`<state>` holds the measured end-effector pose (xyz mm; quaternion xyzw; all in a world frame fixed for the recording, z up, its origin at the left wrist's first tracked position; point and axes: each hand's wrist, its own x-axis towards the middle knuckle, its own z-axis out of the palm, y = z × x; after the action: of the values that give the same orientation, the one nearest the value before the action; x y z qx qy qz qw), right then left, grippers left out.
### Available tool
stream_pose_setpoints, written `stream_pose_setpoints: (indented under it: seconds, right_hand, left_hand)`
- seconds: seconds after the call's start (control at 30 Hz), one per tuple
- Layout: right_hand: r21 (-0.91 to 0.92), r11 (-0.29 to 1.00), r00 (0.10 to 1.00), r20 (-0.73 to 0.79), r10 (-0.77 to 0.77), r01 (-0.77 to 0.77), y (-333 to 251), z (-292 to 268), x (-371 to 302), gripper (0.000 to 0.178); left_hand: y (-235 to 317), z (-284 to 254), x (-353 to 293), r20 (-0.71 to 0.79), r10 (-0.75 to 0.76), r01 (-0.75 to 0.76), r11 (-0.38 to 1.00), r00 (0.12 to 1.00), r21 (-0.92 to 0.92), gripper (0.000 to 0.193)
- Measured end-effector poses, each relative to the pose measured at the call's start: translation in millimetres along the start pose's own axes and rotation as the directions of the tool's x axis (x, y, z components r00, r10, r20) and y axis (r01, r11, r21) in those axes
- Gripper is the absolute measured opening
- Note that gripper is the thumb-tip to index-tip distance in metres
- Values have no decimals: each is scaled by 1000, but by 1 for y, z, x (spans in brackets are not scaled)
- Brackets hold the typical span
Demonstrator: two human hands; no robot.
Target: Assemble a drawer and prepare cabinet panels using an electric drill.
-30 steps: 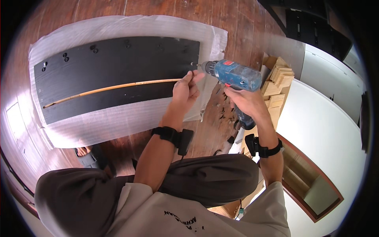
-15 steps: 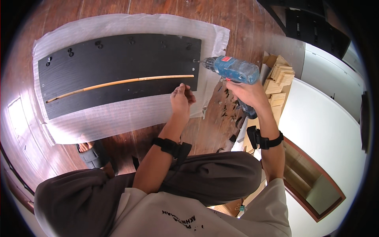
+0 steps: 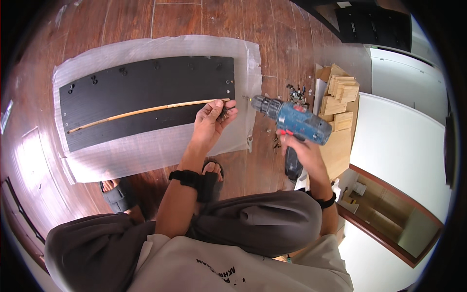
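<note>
My right hand (image 3: pixel 304 152) grips a blue and black cordless drill (image 3: pixel 299 120) by its handle. The bit points left toward the right end of a black board (image 3: pixel 146 87) and stands clear of it. Over the board's lower right corner is my left hand (image 3: pixel 209 121). Its fingers are pinched around thin dark pieces (image 3: pixel 226 115) that look like screws, partly hidden by the fingers. A slim, slightly curved wooden stick (image 3: pixel 141 112) lies along the board, its right end next to my left fingertips. Small black fittings (image 3: pixel 94 79) sit in pairs along the far edge.
White foam sheeting (image 3: pixel 246 63) lies under the board on the brown plank floor (image 3: pixel 219 19). Loose dark hardware (image 3: pixel 297 95) is scattered right of it, near stacked light wood pieces (image 3: pixel 340 95). A white panel (image 3: pixel 399 136) stands farther right. My foot (image 3: pixel 212 169) is close to the sheeting.
The drill has drawn back rightward and toward me, away from the board's end. My left hand's fingers have lifted and turned, showing the dark pieces. My view has shifted slightly.
</note>
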<state>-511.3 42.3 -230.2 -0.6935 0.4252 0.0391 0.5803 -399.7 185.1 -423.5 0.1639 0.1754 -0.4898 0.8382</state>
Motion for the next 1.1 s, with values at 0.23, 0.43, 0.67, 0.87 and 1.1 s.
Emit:
stream_pose_setpoints:
  seconds: [0.23, 0.43, 0.67, 0.87, 1.1]
  right_hand:
    - [189, 981, 997, -50, 52, -42, 63, 4, -30, 33]
    - [303, 951, 987, -128, 98, -55, 88, 2, -42, 25]
    - [244, 962, 989, -49, 136, -120, 86, 4, -46, 26]
    - [213, 963, 985, -30, 172, -162, 89, -4, -43, 20]
    - [111, 977, 979, -74, 192, -183, 88, -3, -36, 18]
  left_hand:
    - [-23, -4, 4, 32, -10, 1, 966, 999, 257, 25]
    - [-36, -4, 0, -28, -4, 12, 960, 1000, 278, 25]
    - [-34, -3, 2, -124, -38, 62, 978, 992, 200, 22]
    - [-37, -2, 4, -140, -43, 68, 982, 989, 178, 23]
    - [-40, -2, 10, -167, -46, 71, 987, 985, 147, 25]
